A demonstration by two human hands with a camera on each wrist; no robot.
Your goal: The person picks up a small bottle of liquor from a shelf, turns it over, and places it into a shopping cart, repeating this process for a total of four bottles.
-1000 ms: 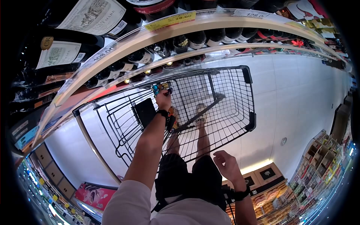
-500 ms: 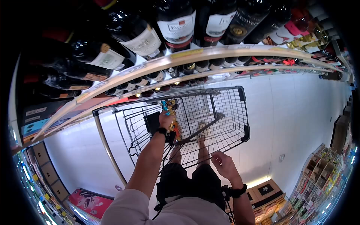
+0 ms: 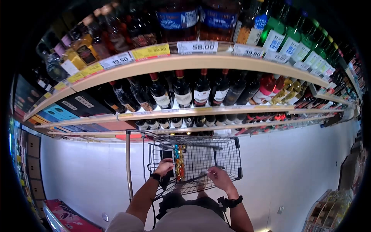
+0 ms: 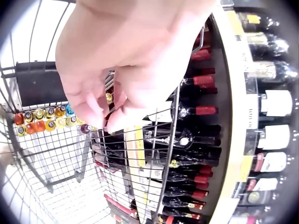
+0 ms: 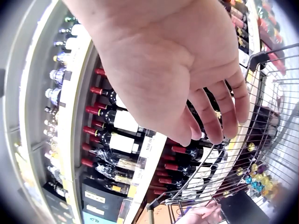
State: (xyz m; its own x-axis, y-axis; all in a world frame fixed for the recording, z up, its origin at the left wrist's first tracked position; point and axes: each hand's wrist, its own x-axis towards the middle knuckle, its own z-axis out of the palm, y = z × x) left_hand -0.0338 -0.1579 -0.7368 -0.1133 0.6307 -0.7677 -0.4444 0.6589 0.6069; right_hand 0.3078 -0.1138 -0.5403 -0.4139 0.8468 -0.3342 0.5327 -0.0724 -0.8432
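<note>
Loosely curled and holding nothing visible, my left hand [image 3: 165, 166] hovers over the shopping cart, by a black panel [image 3: 166, 155]. Beside that panel lie rows of small bottles [image 3: 180, 164] in yellow, orange and teal. The left wrist view has the thumb and fingers of this hand [image 4: 124, 70] bent toward each other, with the small bottles [image 4: 49, 123] behind. My right hand [image 3: 219, 178], empty, is over the cart's near side. Its fingers are relaxed and slightly bent in the right wrist view, where the palm [image 5: 173, 70] shows.
Wine bottles [image 3: 182, 92] line the middle shelf beyond the cart [image 3: 237, 158]; other bottles [image 3: 176, 19] stand above price tags [image 3: 197, 47]. Pale floor [image 3: 278, 154] extends right. A pink-and-black display [image 3: 69, 216] stands at lower left, and a wooden rack [image 3: 324, 210] at lower right.
The head view has tilted up, bringing a higher shelf into sight. My left hand has drawn back from the small bottles. My right hand has moved from beside the cart to over it.
</note>
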